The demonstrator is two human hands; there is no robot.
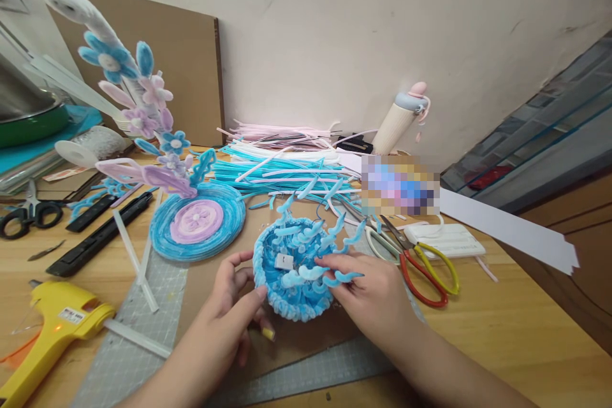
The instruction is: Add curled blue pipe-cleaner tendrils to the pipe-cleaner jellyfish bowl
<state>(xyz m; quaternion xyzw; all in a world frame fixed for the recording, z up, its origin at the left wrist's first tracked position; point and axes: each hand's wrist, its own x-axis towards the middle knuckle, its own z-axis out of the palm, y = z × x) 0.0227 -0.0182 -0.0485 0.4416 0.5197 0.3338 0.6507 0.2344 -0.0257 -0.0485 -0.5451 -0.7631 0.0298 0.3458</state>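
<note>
A round, bowl-shaped piece made of blue fuzzy pipe cleaners (301, 313) is held up over the cardboard, its hollow inside facing me. Several curled light-blue strands (303, 275) stick out of it, and a small white block (284, 261) sits within. My left hand (239, 299) grips the left rim, thumb in front and fingers behind. At the right side, my right hand (366, 287) has thumb and forefinger closed around a curled strand near the rim; part of the grip is hidden.
Left stand a blue coiled disc (162, 229) with a flower-covered white stem (112, 38), a yellow glue gun (57, 319) and black-handled scissors (31, 213). Behind lie loose pipe cleaners (282, 169). Scissors with red and yellow handles (425, 287) and a white bottle (394, 124) are right.
</note>
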